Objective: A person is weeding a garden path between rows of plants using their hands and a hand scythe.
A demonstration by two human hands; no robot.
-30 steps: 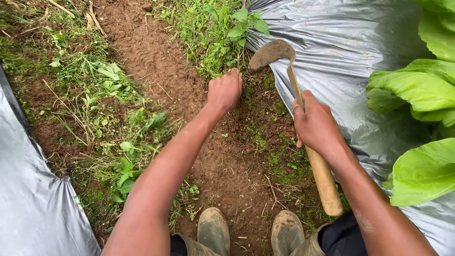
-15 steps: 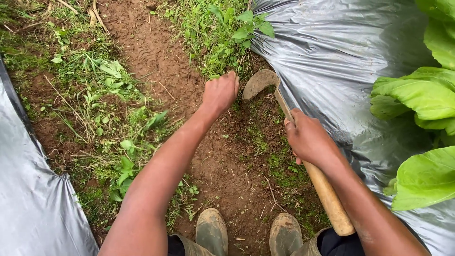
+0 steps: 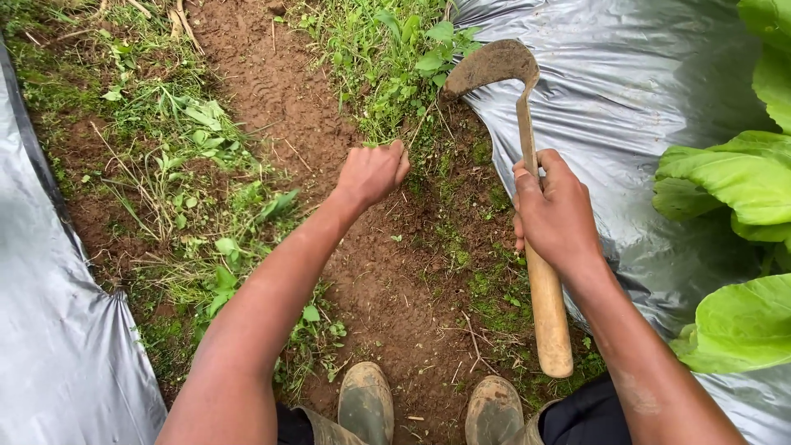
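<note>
The right hand [image 3: 556,216] is clenched round the wooden handle of a short hoe [image 3: 527,165], grasping it near the top of the wood, with the curved, soil-caked blade raised beyond the knuckles and tilted toward the weeds. The left hand [image 3: 371,171] is closed in a fist on a tuft of weeds [image 3: 387,74] just left of the hoe; how many stems sit inside that grip is hard to tell, since the fingers hide them.

The blade hangs over the edge of the grey plastic mulch sheet [image 3: 626,99], which lies right of the hoe, so a stroke drifting that way could slash the sheet. The left fist is near the blade's likely path, and a short swing might catch the knuckles. The leafy green plants [image 3: 741,181] stand farther right of the hoe, the muddy boots [image 3: 367,404] below it.
</note>
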